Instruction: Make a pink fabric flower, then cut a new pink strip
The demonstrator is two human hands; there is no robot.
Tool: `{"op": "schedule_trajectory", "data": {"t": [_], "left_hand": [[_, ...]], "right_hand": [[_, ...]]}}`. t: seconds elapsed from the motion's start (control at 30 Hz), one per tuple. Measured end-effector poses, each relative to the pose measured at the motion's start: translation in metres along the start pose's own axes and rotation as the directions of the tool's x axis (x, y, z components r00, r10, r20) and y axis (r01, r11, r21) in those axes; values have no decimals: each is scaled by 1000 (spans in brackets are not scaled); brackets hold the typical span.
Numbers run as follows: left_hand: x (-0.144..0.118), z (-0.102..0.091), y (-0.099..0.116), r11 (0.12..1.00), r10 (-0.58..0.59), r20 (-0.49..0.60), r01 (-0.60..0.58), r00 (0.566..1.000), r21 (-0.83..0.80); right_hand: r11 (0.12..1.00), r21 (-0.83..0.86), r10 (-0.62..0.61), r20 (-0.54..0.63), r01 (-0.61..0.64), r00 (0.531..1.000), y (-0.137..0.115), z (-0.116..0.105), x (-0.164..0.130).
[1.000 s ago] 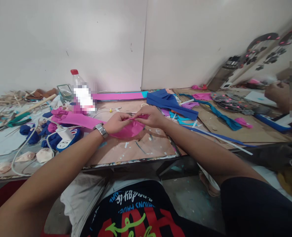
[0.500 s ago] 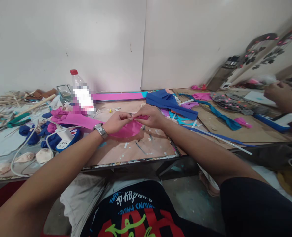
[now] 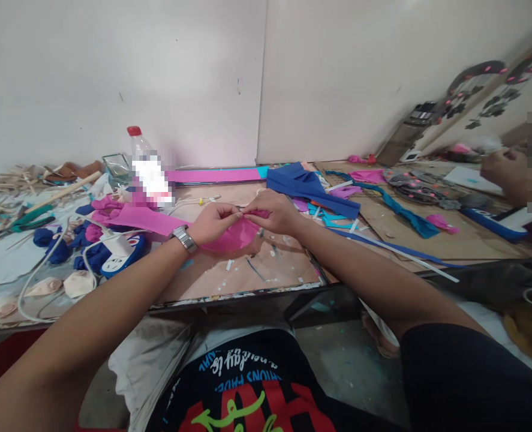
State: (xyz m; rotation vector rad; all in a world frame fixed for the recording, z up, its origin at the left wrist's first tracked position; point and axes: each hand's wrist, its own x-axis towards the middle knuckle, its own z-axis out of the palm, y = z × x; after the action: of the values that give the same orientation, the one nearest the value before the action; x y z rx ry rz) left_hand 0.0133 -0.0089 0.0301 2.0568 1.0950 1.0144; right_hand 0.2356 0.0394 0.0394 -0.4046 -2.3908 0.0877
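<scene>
My left hand (image 3: pixel 216 221), with a metal watch (image 3: pixel 184 238) on its wrist, pinches the edge of a pink strip (image 3: pixel 232 237) that looks like fabric or soft paper. Close beside it, my right hand (image 3: pixel 272 211) is closed on the same strip, and the fingertips of both hands nearly meet. Between the hands the strip is bunched. Below them it hangs in a loop, and its other part runs left past the watch toward a pink pile. What the right fingers do underneath is partly hidden.
To the left lie a bottle (image 3: pixel 142 156), a power strip (image 3: pixel 119 264) with a white cable, pliers (image 3: pixel 34 219), sticks and rolled blue and pink pieces. Blue cloth (image 3: pixel 313 186) and scraps lie right of my hands. A co-worker's hand (image 3: pixel 504 171) shows at far right.
Both my hands hold nearly the same position on the pink strip. At far right, the co-worker has shifted slightly.
</scene>
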Motion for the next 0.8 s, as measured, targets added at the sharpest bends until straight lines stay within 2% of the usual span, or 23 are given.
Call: {"op": "schedule_trajectory", "data": {"t": [0.23, 0.5, 0.8], "left_hand": [[0, -2, 1, 1000, -22, 9, 22, 1000, -21], [1, -6, 1, 999, -41, -22, 41, 999, -15], [0, -10, 3, 1000, 0, -42, -1, 999, -14]], "right_hand": [[999, -11, -52, -67, 51, 996, 2, 1, -1], [999, 45, 3, -145, 4, 989, 6, 1, -3], [1000, 29, 4, -169, 1, 986, 8, -2, -3]]}}
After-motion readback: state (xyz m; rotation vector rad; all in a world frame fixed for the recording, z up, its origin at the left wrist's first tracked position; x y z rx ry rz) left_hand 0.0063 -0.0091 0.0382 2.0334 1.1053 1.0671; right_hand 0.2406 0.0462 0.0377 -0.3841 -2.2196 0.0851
